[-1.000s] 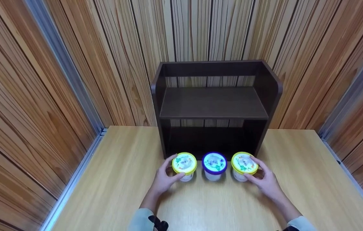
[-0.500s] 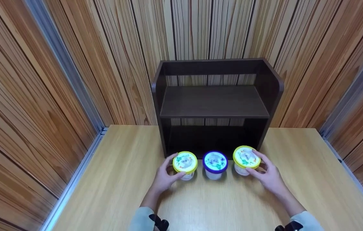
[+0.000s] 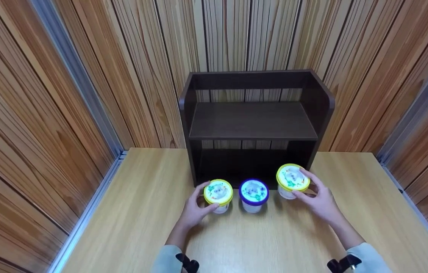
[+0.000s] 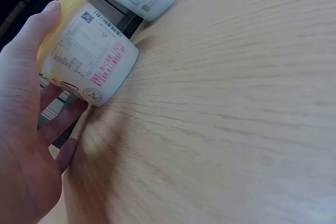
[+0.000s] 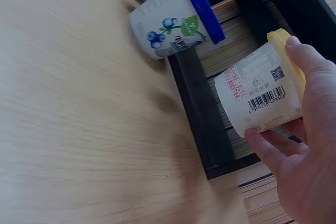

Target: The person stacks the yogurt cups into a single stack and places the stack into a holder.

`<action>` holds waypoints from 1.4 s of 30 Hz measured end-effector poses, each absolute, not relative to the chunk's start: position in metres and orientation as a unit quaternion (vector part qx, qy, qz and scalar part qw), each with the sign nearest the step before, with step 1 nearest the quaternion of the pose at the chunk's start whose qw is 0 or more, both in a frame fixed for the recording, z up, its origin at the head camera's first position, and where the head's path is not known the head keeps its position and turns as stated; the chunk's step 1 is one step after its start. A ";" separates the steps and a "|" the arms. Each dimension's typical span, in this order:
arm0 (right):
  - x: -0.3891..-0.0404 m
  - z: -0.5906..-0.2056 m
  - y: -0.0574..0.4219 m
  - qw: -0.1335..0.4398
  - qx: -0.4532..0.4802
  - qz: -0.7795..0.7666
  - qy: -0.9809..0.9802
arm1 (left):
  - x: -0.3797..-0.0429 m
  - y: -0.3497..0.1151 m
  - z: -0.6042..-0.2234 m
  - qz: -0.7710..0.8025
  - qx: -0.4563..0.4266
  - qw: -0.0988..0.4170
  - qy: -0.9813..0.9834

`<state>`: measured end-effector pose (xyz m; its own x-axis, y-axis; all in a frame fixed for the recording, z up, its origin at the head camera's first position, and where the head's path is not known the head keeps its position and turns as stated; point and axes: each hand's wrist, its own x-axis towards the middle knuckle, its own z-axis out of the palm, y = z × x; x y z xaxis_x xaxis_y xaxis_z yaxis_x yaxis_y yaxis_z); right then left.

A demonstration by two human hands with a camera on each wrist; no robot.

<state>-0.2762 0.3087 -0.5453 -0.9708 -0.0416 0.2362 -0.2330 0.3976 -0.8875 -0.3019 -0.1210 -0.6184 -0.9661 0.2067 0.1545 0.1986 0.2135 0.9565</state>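
My right hand (image 3: 322, 201) grips a yellow-lidded tub (image 3: 292, 178) round its rim, raised off the table before the lower shelf opening; the right wrist view shows its barcode side (image 5: 260, 90) tilted. At the left, my left hand (image 3: 194, 208) holds another yellow-lidded tub (image 3: 218, 192) between thumb and fingers. That tub (image 4: 94, 51) stands on the table in the left wrist view. Between the two is a blue-lidded tub (image 3: 253, 191), upright on the table and touched by neither hand; blueberries are printed on its side (image 5: 170, 24).
A dark two-tier shelf (image 3: 253, 121) stands behind the tubs against the wood-panelled wall (image 3: 153, 68). Its side panels rise at left and right. The light wooden table (image 3: 252, 242) extends in front, with metal rails (image 3: 89, 212) along its sides.
My right hand has lifted its yellow-lidded tub off the table and moved it forward, toward the shelf, and slightly right. The left hand and the other two tubs stay in place.
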 end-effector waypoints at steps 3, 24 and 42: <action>-0.277 -0.539 0.308 0.095 0.086 0.545 -0.828 | -0.302 -0.121 -0.618 0.617 0.134 0.006 0.776; -0.278 -0.511 0.285 0.100 0.130 0.530 -0.832 | -0.301 -0.121 -0.615 0.627 0.126 0.014 0.769; -0.283 -0.514 0.247 0.091 0.165 0.553 -0.812 | -0.302 -0.119 -0.616 0.618 0.122 0.003 0.776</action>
